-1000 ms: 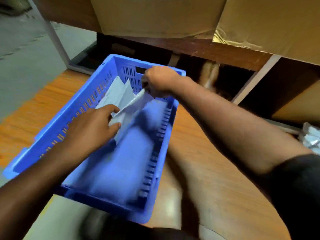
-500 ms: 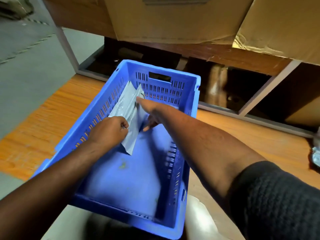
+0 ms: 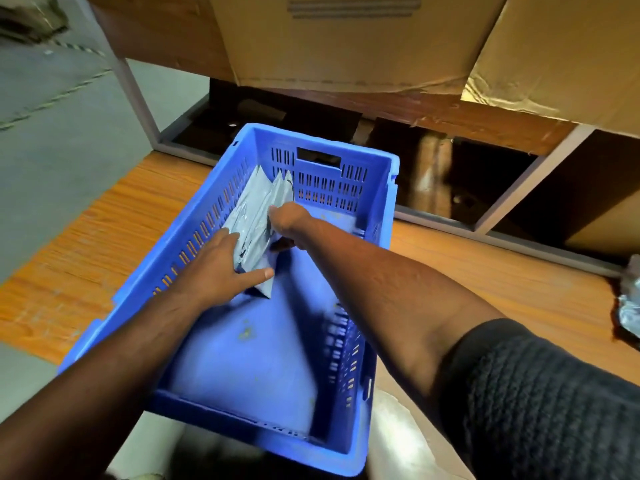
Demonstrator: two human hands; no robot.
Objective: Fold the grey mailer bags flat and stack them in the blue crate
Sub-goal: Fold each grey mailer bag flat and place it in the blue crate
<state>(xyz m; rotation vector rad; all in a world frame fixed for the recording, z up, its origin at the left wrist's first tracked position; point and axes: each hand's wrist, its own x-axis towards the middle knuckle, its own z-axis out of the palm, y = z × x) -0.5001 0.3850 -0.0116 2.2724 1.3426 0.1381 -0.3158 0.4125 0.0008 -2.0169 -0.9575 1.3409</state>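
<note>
A blue crate (image 3: 382, 188) stands on the wooden table in front of me. Several flat grey mailer bags (image 3: 258, 216) stand on edge in its far left corner, leaning against the slotted left wall. My left hand (image 3: 221, 268) is inside the crate with straight fingers against the left side of the bags, its thumb stretched along their lower edge. From the right, my right hand (image 3: 289, 220) presses against the bags, its fingers pointing down and mostly hidden. The crate's floor near me is bare.
Crumpled grey bags (image 3: 628, 306) lie at the table's right edge. Large cardboard boxes (image 3: 346, 43) sit on a shelf above and behind the crate, with dark open shelving below. The wooden table (image 3: 485, 271) ends at the left over grey floor.
My right hand let go of the bag it was lowering and now pushes it against the stack. My left hand opened, with its thumb now stretched out. The view pulled back.
</note>
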